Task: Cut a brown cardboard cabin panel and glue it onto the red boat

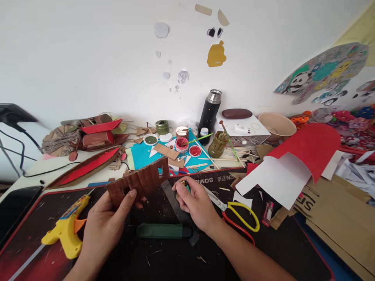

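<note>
My left hand (107,222) grips a brown-painted piece of corrugated cardboard (146,179) by its lower left end, thumb in front; a small notch shows near its right end. To the right of it, my right hand (196,199) is closed around a small lighter (184,182), with its metal top and a bit of green body showing and the rest hidden by fingers. Beneath the hands, a dark green box-cutter-like tool (164,231) lies on the black mat (164,261). Scissors (234,212) with yellow and red handles rest beside my right wrist.
A yellow glue gun (66,230) lies at left, near a red-lined cardboard boat (88,168). Paint pots (182,144), a black thermos (209,113) and a white box (246,128) stand behind. Red rolled card (310,146), a red lighter (267,213) and cardboard (342,226) are at right.
</note>
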Available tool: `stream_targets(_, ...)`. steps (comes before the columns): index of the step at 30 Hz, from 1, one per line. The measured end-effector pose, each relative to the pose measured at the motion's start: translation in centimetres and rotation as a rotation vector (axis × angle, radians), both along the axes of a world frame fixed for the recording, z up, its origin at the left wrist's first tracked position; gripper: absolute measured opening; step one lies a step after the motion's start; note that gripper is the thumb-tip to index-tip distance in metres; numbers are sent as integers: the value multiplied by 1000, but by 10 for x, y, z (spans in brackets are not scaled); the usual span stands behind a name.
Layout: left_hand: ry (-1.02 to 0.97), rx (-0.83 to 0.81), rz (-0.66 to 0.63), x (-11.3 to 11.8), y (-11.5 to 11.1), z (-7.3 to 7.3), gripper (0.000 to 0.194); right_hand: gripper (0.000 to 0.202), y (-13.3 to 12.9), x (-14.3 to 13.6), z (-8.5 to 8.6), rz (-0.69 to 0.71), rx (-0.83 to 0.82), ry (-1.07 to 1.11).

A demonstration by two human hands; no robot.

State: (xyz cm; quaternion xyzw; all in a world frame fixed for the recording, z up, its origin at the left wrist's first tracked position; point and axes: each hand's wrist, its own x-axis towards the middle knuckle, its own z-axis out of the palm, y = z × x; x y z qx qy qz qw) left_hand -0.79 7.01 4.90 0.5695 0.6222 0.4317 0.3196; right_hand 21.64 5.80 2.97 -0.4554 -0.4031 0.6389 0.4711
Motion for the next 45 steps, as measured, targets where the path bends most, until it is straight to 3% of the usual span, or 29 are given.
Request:
stream_targets(6,32,41,-29,4,-1,2,38,59,0,-4,5,37,-81,106)
stream_targets(13,5,3,-39,1,-3,-1,32,50,-3,-5,-2,56,-84,55)
stream_targets(24,-14,15,-87,4,-7,0,32,31,-1,-12,11,77,-254,124)
stream_targets(34,20,38,-140,2,-12,-6,27,18,-1,-14,12,123,-350,187)
stream_targets(45,10,42,-186,-4,-14,-17,26,14,0,-16,13,77,-408,238)
